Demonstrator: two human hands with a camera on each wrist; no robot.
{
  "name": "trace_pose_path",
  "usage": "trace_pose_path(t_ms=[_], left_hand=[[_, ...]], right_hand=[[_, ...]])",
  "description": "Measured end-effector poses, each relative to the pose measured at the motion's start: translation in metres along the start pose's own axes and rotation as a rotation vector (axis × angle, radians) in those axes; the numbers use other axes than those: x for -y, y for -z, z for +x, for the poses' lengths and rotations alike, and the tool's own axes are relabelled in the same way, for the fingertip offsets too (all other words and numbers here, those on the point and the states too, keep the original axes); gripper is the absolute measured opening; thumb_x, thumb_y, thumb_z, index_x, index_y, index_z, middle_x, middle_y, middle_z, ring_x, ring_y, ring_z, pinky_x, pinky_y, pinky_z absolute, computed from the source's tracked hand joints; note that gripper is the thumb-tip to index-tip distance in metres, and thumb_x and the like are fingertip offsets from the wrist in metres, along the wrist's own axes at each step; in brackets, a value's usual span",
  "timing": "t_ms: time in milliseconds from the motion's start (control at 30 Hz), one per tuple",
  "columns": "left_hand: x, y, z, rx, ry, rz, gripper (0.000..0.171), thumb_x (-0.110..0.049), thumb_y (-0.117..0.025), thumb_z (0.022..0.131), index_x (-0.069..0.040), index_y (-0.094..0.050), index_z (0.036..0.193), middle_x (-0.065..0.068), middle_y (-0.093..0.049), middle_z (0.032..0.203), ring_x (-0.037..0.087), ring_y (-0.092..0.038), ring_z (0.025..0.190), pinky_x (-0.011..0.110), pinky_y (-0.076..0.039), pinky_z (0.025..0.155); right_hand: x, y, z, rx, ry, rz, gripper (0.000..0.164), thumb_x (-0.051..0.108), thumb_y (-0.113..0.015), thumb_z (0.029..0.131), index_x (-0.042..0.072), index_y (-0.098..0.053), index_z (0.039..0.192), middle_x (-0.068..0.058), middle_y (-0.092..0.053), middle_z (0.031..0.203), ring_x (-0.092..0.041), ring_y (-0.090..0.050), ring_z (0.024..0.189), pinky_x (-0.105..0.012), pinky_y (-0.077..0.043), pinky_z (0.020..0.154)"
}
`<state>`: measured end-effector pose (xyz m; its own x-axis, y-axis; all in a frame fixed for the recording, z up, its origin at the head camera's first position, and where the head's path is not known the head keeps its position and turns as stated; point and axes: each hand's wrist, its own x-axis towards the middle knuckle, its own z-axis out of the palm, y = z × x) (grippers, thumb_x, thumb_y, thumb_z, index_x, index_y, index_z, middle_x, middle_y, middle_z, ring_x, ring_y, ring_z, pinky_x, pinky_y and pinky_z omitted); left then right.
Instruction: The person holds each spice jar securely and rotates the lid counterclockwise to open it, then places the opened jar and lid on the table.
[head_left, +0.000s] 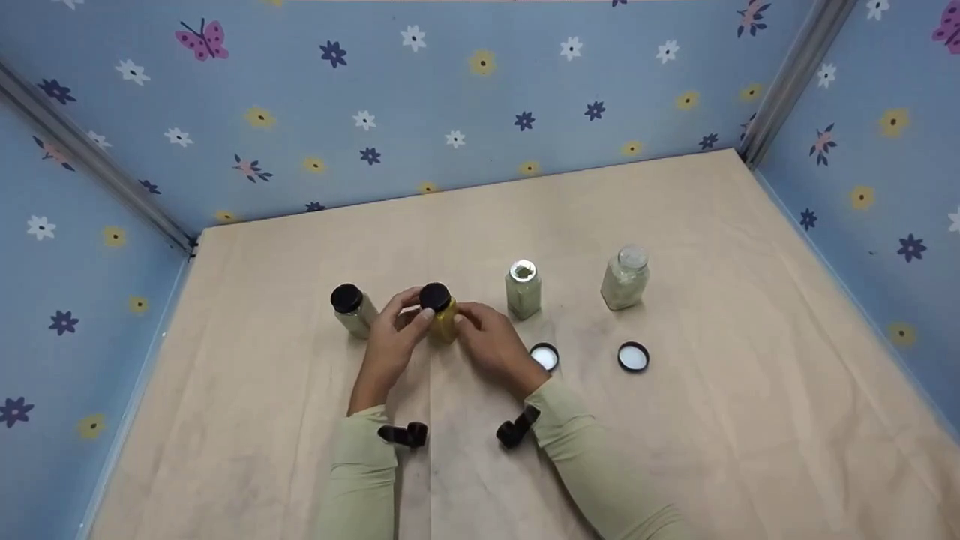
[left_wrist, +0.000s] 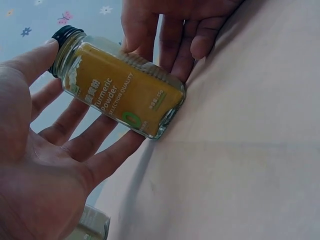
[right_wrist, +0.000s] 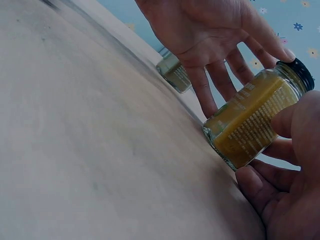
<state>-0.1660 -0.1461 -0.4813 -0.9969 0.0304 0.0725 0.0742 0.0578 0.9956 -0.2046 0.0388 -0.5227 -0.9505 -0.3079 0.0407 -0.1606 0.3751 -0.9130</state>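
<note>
A glass jar of yellow turmeric powder (head_left: 444, 322) with a black screw lid stands between the two hands, its base right at the cloth. My left hand (head_left: 391, 334) holds it from the left, thumb on the lid's edge and fingers along the glass. From the other side my right hand (head_left: 491, 341) grips the glass body between thumb and fingers. The label reads "Turmeric Powder" on the jar (left_wrist: 125, 90) in the left wrist view; small print covers the side of the jar (right_wrist: 255, 117) seen from the right wrist.
Left of the hands stands a black-lidded jar of greenish contents (head_left: 360, 316). To the right are a lidless jar with a torn foil seal (head_left: 523, 292) and another lidless jar (head_left: 625, 281). Two upturned black lids, one near lid (head_left: 544, 357) and one farther lid (head_left: 634, 357), lie before them.
</note>
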Motion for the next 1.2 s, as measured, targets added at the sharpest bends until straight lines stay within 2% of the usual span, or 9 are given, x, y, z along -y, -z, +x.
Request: trace_pose_path(t_ms=[67,333,433,567,733,967,1200], left_hand=[[-0.01,-0.002,-0.003,0.001,0.018,0.053,0.046,-0.018,-0.064,0.1,-0.006,-0.052,0.142,0.016,-0.052,0.136,0.033,-0.054,0.125,0.047,-0.046,0.102],[-0.015,-0.006,-0.003,0.004,0.021,0.129,0.054,-0.018,-0.065,0.099,-0.006,-0.046,0.149,0.017,-0.049,0.139,0.032,-0.053,0.125,0.042,-0.044,0.104],[-0.005,-0.006,0.002,0.001,0.011,0.159,0.057,-0.019,-0.065,0.1,-0.008,-0.044,0.151,0.017,-0.044,0.143,0.031,-0.05,0.127,0.042,-0.042,0.107],[0.012,-0.004,0.011,-0.002,-0.014,0.186,0.057,-0.024,-0.066,0.099,-0.017,-0.045,0.152,0.015,-0.043,0.144,0.03,-0.049,0.129,0.043,-0.04,0.108],[0.016,-0.002,0.01,-0.002,-0.023,0.199,0.056,-0.031,-0.067,0.098,-0.023,-0.048,0.15,0.009,-0.047,0.139,0.028,-0.051,0.127,0.044,-0.045,0.103],[0.019,0.002,0.007,0.004,-0.053,0.123,0.054,-0.035,-0.068,0.097,-0.023,-0.052,0.147,0.007,-0.051,0.138,0.027,-0.054,0.125,0.043,-0.045,0.103],[0.022,0.007,0.003,0.028,0.007,-0.072,0.047,-0.029,-0.063,0.1,-0.018,-0.053,0.144,0.012,-0.05,0.138,0.026,-0.052,0.129,0.047,-0.046,0.104]], right_hand=[[-0.001,-0.001,0.0,-0.001,-0.001,0.009,0.035,0.028,-0.053,0.104,0.012,-0.066,0.132,-0.001,-0.065,0.13,-0.016,-0.055,0.125,-0.032,-0.04,0.108],[-0.001,-0.002,0.0,-0.003,-0.007,0.006,0.035,0.029,-0.053,0.104,0.012,-0.066,0.132,-0.002,-0.065,0.131,-0.016,-0.055,0.126,-0.032,-0.04,0.108],[-0.001,-0.002,0.001,-0.001,-0.006,0.0,0.035,0.028,-0.053,0.104,0.012,-0.066,0.132,-0.002,-0.065,0.131,-0.016,-0.055,0.126,-0.032,-0.04,0.108],[0.0,-0.001,0.001,-0.002,-0.007,-0.01,0.035,0.029,-0.052,0.104,0.012,-0.066,0.132,-0.001,-0.065,0.131,-0.015,-0.055,0.126,-0.032,-0.04,0.108],[0.001,0.0,-0.001,0.008,-0.016,0.004,0.038,0.03,-0.051,0.104,0.012,-0.064,0.134,-0.003,-0.063,0.133,-0.017,-0.054,0.128,-0.034,-0.04,0.108],[0.001,0.0,-0.001,0.001,0.004,0.015,0.037,0.028,-0.052,0.103,0.011,-0.065,0.133,-0.004,-0.064,0.131,-0.018,-0.055,0.126,-0.034,-0.04,0.108],[0.001,0.001,0.0,0.01,-0.001,0.016,0.035,0.026,-0.051,0.104,0.012,-0.065,0.133,-0.003,-0.064,0.132,-0.017,-0.054,0.127,-0.034,-0.039,0.108]])
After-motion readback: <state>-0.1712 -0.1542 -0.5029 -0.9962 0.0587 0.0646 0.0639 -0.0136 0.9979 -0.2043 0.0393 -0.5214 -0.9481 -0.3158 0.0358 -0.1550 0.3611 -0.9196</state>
